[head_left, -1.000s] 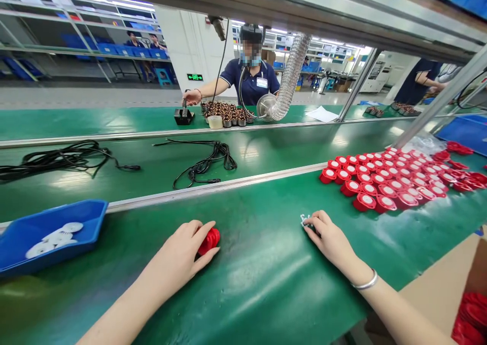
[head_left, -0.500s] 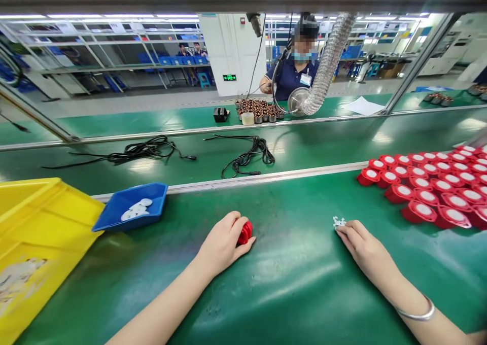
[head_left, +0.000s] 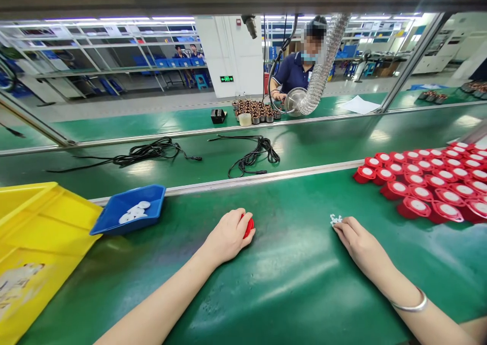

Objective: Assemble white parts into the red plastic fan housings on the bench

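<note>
My left hand (head_left: 230,236) is closed around a red plastic cup-shaped part (head_left: 249,227) above the green bench. Most of that part is hidden by the fingers. On the right, my right hand (head_left: 355,241) has its fingertips pinched together at the edge of a small heap of tiny white plastic pieces (head_left: 335,218). One of these pieces seems to be between the fingertips, though its shape is too small to make out. A silver bangle circles my right wrist.
Rows of red parts with white round tops (head_left: 416,207) stand at the right. At the left are a yellow bin (head_left: 57,223) and a blue tray (head_left: 152,208) holding white discs (head_left: 135,212). Black cables (head_left: 254,152) lie beyond the rail. A co-worker (head_left: 292,73) works behind copper-wound parts (head_left: 254,109).
In my left hand the red part has turned slightly and the fingers wrap further over it. My right hand stays at the white pieces. The co-worker has leaned forward and lowered a hand.
</note>
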Motion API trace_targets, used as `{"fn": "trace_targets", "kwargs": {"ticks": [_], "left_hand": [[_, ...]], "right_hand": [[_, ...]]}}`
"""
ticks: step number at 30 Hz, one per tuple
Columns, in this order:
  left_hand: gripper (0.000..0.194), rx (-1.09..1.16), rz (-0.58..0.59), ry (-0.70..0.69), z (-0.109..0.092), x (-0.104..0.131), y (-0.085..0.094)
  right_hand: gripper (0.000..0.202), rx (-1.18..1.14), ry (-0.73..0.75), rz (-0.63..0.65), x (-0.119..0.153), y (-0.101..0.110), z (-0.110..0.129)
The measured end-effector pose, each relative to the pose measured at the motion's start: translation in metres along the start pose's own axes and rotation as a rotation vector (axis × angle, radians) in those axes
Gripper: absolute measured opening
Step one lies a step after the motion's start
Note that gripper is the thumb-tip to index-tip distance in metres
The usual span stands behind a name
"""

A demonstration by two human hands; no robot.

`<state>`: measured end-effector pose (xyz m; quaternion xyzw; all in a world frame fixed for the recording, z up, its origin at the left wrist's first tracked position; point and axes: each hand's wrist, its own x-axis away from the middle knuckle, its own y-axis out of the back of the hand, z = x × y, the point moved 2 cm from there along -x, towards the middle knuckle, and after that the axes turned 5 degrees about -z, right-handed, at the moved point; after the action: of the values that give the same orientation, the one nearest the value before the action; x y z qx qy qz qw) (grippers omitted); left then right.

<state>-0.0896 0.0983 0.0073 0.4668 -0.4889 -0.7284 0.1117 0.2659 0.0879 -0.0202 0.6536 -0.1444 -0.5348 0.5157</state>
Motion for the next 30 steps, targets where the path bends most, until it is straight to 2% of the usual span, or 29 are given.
{"fn": "trace_targets", "kwargs": {"ticks": [10, 12, 15, 16, 17, 19, 21, 24, 27, 30], "left_hand": [[0.02, 0.164, -0.045, 0.139, 0.012, -0.011, 0.004], [0.018, 0.2, -0.061, 0.195, 0.008, -0.016, 0.013], [0.016, 0.29, -0.071, 0.324, -0.015, -0.024, 0.032], [0.017, 0.374, -0.049, 0.401, -0.026, -0.026, 0.037], [0.019, 0.551, 0.012, 0.53, -0.039, -0.027, 0.039], [0.024, 0.971, 0.201, 0.704, -0.068, -0.027, 0.037], [0.026, 1.282, 0.406, 0.807, -0.097, -0.026, 0.028], [0.037, 1.464, 0.599, 0.942, -0.122, -0.025, 0.009], [0.045, 1.489, 0.619, 1.032, -0.125, -0.026, -0.001], [0.051, 1.409, 0.508, 0.975, -0.118, -0.026, -0.001]], "right_hand": [[0.029, -0.052, 0.0, -0.016, -0.003, 0.003, 0.004], [0.029, -0.059, -0.011, -0.02, -0.003, 0.003, 0.003], [0.028, -0.056, -0.019, -0.018, -0.003, 0.004, 0.003], [0.027, -0.055, -0.021, -0.019, -0.004, 0.005, 0.004], [0.027, -0.059, -0.022, -0.021, -0.004, 0.006, 0.004], [0.026, -0.086, -0.028, -0.023, -0.006, 0.007, 0.005], [0.024, -0.138, -0.043, -0.03, -0.008, 0.008, 0.004], [0.021, -0.243, -0.091, -0.073, -0.011, 0.015, 0.004], [0.018, -0.367, -0.184, -0.072, -0.015, 0.029, 0.015], [0.017, -0.505, -0.256, 0.007, -0.018, 0.044, 0.043]]}}
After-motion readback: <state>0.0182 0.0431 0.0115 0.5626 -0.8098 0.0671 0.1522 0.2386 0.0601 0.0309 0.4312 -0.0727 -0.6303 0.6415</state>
